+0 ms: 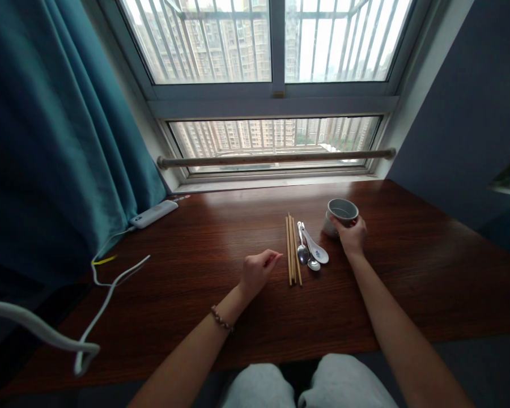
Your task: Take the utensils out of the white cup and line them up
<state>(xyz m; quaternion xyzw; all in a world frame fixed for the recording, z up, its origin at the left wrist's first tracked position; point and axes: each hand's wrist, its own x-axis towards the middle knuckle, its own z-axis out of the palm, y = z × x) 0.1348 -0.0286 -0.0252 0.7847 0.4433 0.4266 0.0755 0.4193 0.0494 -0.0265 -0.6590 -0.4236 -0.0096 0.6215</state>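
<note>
My right hand grips the near side of a round grey cup, which stands upright with its open top facing up. Curled closed, my left hand rests by the table's middle, its fingertips just left of several wooden chopsticks; nothing shows in its fingers. Right of the chopsticks lie a metal spoon, a second metal spoon partly covered, and a white ceramic spoon with a blue mark. A beaded bracelet is on my left wrist.
The brown wooden table reaches a barred window at the back. At left, a white power strip lies against a blue curtain, with a white cable looping forward. A wall stands at right.
</note>
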